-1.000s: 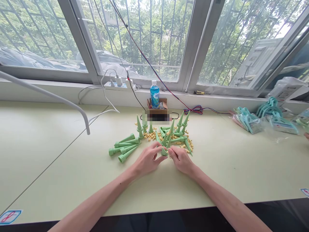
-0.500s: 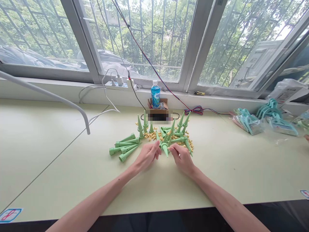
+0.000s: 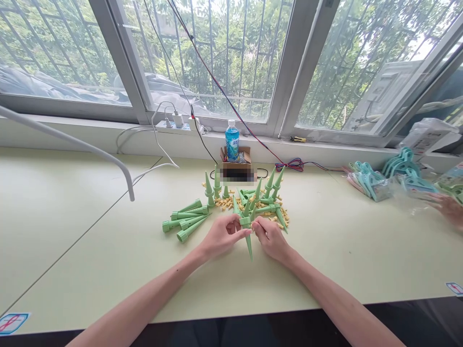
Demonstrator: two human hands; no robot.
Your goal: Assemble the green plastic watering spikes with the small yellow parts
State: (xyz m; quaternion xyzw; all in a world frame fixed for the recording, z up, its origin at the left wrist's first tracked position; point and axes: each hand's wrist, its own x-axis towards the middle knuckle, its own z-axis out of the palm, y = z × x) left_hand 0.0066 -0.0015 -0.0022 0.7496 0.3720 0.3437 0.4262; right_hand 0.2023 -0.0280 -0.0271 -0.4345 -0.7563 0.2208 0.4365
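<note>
My left hand [image 3: 224, 235] is closed on a green plastic plant-watering spike [image 3: 249, 246], thumb across its side, with the capped end up and the point toward me. Close on its right, my right hand [image 3: 271, 237] pinches at the spike's collar. A small yellow peg shows at those fingertips half a second ago; now the fingers mostly hide it. Behind both hands, several green spikes [image 3: 269, 183] stand upright among loose yellow pegs [image 3: 227, 203]. To the left lies a pile of green spikes [image 3: 188, 224].
A blue drink bottle [image 3: 232, 142] is in a small cardboard box [image 3: 246, 156] at the back. Bagged teal clips [image 3: 372, 180] lie at the right, where another person's hand [image 3: 448, 207] reaches in. A white curved bar [image 3: 108, 156] juts in from the left.
In my left hand the spike has turned from point up to point toward me. My right hand keeps its pinch nearby. Another person's hand has come in at the right edge.
</note>
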